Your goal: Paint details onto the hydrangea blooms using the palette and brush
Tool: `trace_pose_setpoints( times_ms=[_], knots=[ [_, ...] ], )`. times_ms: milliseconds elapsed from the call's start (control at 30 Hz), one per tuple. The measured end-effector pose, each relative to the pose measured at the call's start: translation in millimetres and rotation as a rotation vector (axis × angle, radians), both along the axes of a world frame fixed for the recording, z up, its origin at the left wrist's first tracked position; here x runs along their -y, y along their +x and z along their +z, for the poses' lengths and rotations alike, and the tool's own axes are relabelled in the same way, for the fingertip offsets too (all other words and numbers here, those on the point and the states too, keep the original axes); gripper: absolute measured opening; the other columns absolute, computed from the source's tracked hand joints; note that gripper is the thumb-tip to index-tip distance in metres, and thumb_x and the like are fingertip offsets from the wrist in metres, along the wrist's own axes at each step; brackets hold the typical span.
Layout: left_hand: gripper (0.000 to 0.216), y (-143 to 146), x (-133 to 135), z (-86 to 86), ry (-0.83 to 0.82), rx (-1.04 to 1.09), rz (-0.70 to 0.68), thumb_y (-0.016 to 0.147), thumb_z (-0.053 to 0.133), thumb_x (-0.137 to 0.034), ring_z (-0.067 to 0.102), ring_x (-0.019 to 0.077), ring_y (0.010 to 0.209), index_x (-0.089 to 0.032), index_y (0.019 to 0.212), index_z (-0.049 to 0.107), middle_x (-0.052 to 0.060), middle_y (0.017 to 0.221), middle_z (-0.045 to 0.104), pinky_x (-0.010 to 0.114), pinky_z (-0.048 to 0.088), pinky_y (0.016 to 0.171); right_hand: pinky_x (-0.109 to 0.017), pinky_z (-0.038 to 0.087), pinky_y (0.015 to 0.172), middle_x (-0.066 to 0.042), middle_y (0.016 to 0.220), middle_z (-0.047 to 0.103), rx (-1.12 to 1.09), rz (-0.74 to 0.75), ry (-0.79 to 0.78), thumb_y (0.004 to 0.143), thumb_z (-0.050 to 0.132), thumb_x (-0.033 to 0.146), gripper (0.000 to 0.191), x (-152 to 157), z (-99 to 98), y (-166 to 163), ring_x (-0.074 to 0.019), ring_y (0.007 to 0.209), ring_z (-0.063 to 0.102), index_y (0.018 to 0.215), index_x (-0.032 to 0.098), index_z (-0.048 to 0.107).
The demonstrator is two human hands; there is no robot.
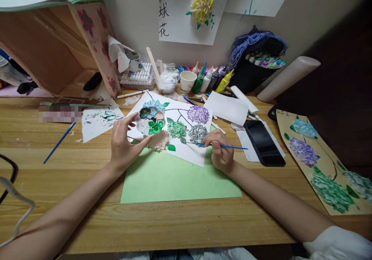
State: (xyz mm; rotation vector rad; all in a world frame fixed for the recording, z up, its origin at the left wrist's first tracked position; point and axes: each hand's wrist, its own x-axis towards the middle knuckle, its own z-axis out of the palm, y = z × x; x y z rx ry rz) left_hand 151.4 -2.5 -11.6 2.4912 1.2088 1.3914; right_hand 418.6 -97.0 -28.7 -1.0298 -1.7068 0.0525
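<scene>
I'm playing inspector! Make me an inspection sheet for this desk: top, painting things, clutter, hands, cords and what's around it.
Surface: wooden table; a green sheet lies partly under a white flower picture.
Painting things: blue brush, tip by a painted leaf; palette with green and dark paint, over the picture.
Clutter: paint bottles, paper cup, phone, a second brush at the left.
Hands: left hand holds the palette; right hand holds the blue brush.
Cords: what look like a white cord and a black cord, left edge.
Surroundings: wall with pictures behind; flower-painted box at the left.
</scene>
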Motion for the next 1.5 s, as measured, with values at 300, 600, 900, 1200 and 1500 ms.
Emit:
trace_pose_setpoints(
  times_ms=[300, 600, 900, 1200, 1500],
  knots=[
    [0.064, 0.2, 0.0, 0.3, 0.011, 0.002, 0.0, 0.072, 0.076, -0.033, 0.053, 0.0195, 0.083, -0.02, 0.129, 0.049, 0.007, 0.098, 0.06, 0.033, 0.047, 0.073, -0.034, 0.043, 0.066, -0.002, 0.069, 0.056, -0.001, -0.003, -0.014, 0.098, 0.032, 0.022, 0.026, 0.4, -1.2, 0.1, -0.0181, 0.071, 0.052, 0.08, 0.023, 0.051],
    [0.065, -0.2, 0.0, 0.0, -0.001, 0.004, 0.001, 0.072, 0.076, -0.034, 0.053, 0.0197, 0.084, -0.02, 0.13, 0.049, 0.006, 0.099, 0.059, 0.033, 0.047, 0.074, -0.033, 0.043, 0.066, -0.002, 0.069, 0.056, 0.028, -0.012, -0.021, 0.099, 0.031, 0.023, 0.028, 0.3, 0.0, 0.0, -0.0179, 0.071, 0.052, 0.08, 0.023, 0.051],
    [0.065, -0.2, 0.1, 0.5, 0.001, 0.004, 0.002, 0.072, 0.076, -0.034, 0.054, 0.019, 0.083, -0.021, 0.129, 0.049, 0.007, 0.101, 0.06, 0.033, 0.048, 0.074, -0.035, 0.041, 0.066, -0.002, 0.066, 0.056, 0.021, -0.073, -0.023, 0.098, 0.033, 0.024, 0.028, 0.1, -1.4, 1.2, -0.0193, 0.069, 0.053, 0.077, 0.024, 0.052],
    [0.065, -0.1, 0.2, 0.0, -0.016, -0.003, 0.016, 0.073, 0.076, -0.036, 0.054, 0.0194, 0.084, -0.021, 0.129, 0.048, 0.007, 0.102, 0.06, 0.035, 0.048, 0.076, -0.034, 0.042, 0.063, -0.002, 0.065, 0.056, 0.024, -0.03, -0.015, 0.098, 0.033, 0.023, 0.03, 0.8, -0.6, -0.4, -0.0179, 0.067, 0.052, 0.075, 0.023, 0.051],
    [0.064, 0.3, 0.7, 0.6, -0.008, 0.0, 0.019, 0.072, 0.076, -0.035, 0.054, 0.0189, 0.083, -0.021, 0.128, 0.049, 0.006, 0.1, 0.059, 0.033, 0.047, 0.075, -0.034, 0.042, 0.06, -0.002, 0.065, 0.058, -0.002, -0.01, 0.038, 0.098, 0.032, 0.024, 0.03, 3.3, -0.9, -0.1, -0.0178, 0.065, 0.053, 0.076, 0.023, 0.052]
  ],
)
